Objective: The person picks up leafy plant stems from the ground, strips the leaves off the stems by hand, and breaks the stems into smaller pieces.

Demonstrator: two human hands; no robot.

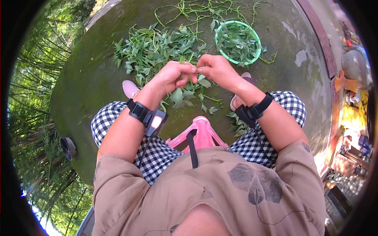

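My left hand (176, 75) is closed around a small bunch of leafy vine stems (178, 97), whose leaves hang below the fingers. Right beside it, my right hand (219, 71) is closed in a pinch at the same bunch, its fingertips meeting those of the left. What lies exactly between the right fingertips is too small to make out. Under and beyond my hands a heap of leafy green vines (153, 49) spreads over the ground. Beyond my right hand stands a light green basket (259, 44) holding picked leaves (237, 41).
Long bare stems (204, 10) trail across the mossy concrete (84, 94) at the far side. A pink plastic stool (202, 131) shows between my knees. Dense bamboo-like plants (43, 78) border the left, near a dark round container (67, 148). Household clutter (354, 110) lines the right.
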